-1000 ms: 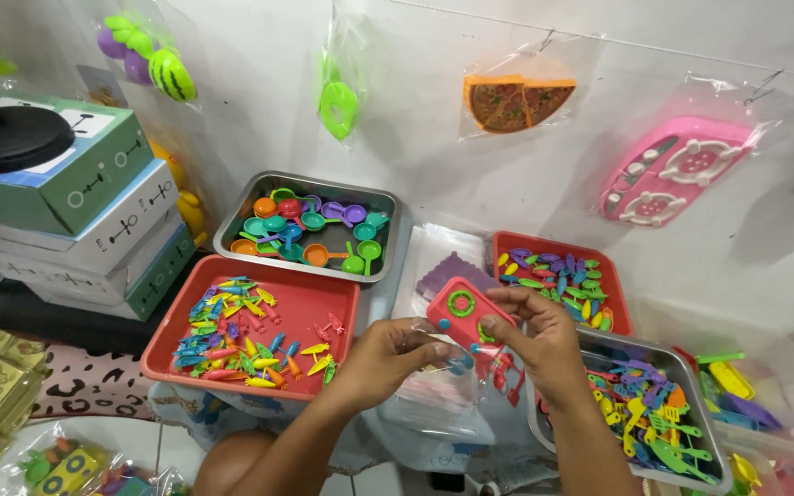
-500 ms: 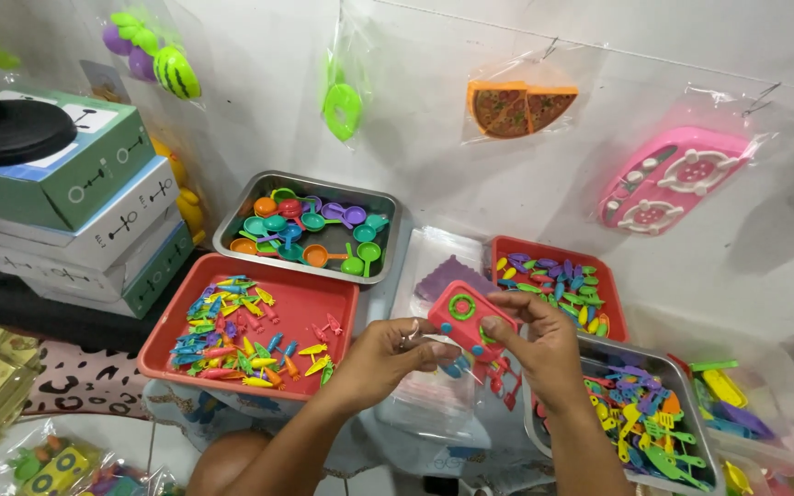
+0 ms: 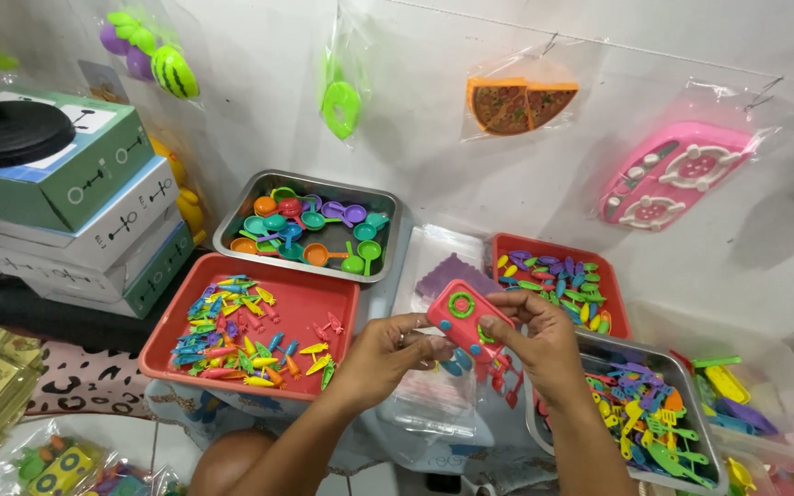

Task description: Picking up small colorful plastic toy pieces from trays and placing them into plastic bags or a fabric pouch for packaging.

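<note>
I am holding a small pink toy stove (image 3: 464, 321) in both hands, above the gap between the trays. My left hand (image 3: 386, 354) is gripping its lower left edge, fingers clamped on it from the side. My right hand (image 3: 544, 344) is closing over its right edge, fingers curled onto the top and right rim. The toy stove is tilting, its face with a green ring and blue knobs pointing up toward me.

Directly beneath my hands, a stack of clear plastic bags (image 3: 434, 266) is lying on the table, with a purple piece (image 3: 452, 273) on it, just behind the toy stove.

To the left, a red tray (image 3: 323, 298) of mixed coloured utensils is sitting with its right rim close to my left hand. Behind it, a metal tray (image 3: 392, 216) is holding small pans and cups. To the right, a second red tray (image 3: 553, 246) is sitting just behind my right hand, and a second metal tray (image 3: 691, 432) is touching my right wrist. Open room is remaining only over the bags, between the tray rims.

Stacked boxes (image 3: 75, 211) are standing well apart at the far left.
</note>
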